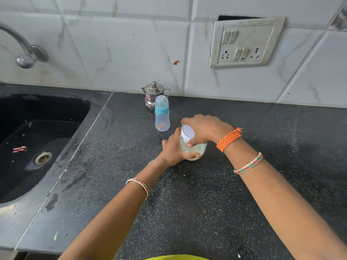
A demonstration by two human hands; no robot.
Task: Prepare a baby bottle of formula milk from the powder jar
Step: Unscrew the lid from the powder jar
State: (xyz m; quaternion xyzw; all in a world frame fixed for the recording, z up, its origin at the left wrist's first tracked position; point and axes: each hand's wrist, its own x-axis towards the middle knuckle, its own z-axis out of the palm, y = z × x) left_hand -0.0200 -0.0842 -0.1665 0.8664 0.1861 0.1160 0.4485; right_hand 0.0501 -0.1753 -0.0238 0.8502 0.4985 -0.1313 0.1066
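Two hands gripped the powder jar [193,147] on the black countertop [206,203]: left hand [173,150] wrapped around its body, right hand [203,129] clasped over its white lid [187,132]. Just behind stood the capped baby bottle [162,116].

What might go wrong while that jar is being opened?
The clear powder jar leans as the left hand steadies it and the right hand grips its white lid; a sudden release might spill powder. The capped blue-collared baby bottle stands close behind and might get knocked.
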